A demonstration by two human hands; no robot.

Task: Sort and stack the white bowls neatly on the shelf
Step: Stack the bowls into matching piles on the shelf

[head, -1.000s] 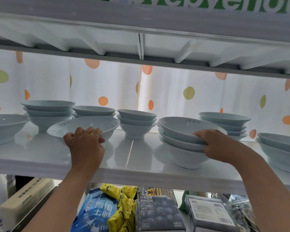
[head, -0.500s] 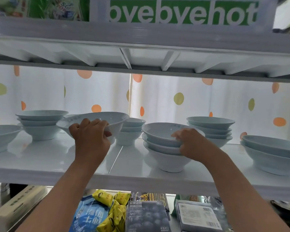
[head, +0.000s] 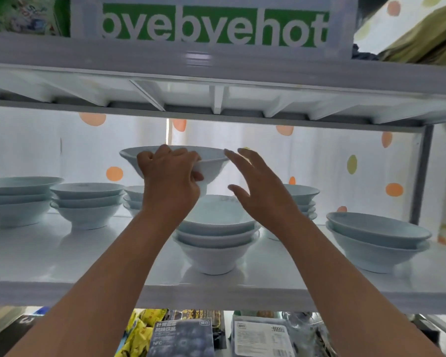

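My left hand (head: 169, 181) grips the near rim of a wide white bowl (head: 214, 159), which hangs in the air above the middle stack of white bowls (head: 215, 238). Just right of the lifted bowl, my right hand (head: 259, 188) hovers with fingers spread and holds nothing. The white shelf (head: 113, 256) carries more stacks: one at the far left (head: 16, 199), one next to it (head: 86, 204), a small one (head: 133, 198) partly hidden behind my left arm, one behind my right hand (head: 304, 202), and a wide pair at the right (head: 376, 239).
The upper shelf's ribbed underside (head: 216, 99) runs close above the lifted bowl. A grey shelf post (head: 420, 173) stands at the right. A dotted curtain (head: 345, 163) closes the back. Snack packets and boxes (head: 183, 333) lie on the level below.
My left hand has lifted the wide bowl off the shelf and carried it right and up, over the middle stack. My right hand has let go of that stack and risen, fingers spread.
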